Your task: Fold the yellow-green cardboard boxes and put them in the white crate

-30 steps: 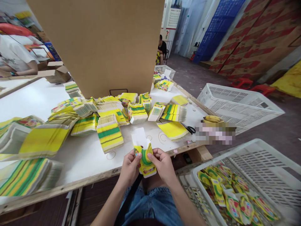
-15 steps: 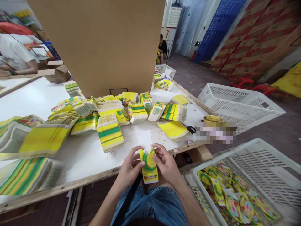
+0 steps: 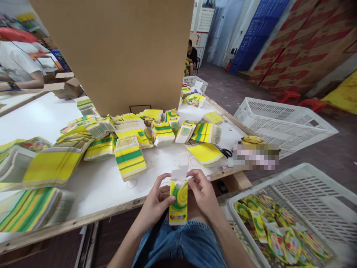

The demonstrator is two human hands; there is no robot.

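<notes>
A small yellow carton (image 3: 179, 206) with a green swirl print is held upright over my lap, its white top flap sticking up. My left hand (image 3: 156, 201) pinches its left side between thumb and fingers. At the carton's upper right corner, my right hand (image 3: 203, 191) has thumb and fingers closed on the edge beside the flap. Just beyond, on the white table (image 3: 95, 195), stands a stack of flattened yellow and green cartons (image 3: 130, 160). More stacks (image 3: 52, 163) spread to the left and behind it.
A large cardboard panel (image 3: 117, 56) rises behind the stacks. Scissors (image 3: 225, 152) and bananas (image 3: 252, 140) lie by the table's right edge. A white crate (image 3: 279, 182) with yellow packets (image 3: 284, 227) stands at right, another crate (image 3: 284, 123) beyond. A person (image 3: 22, 61) sits far left, another (image 3: 192, 56) at the back.
The carton has come more upright and slightly right, and its white flap now shows at the top. My right hand has shifted up to its top corner.
</notes>
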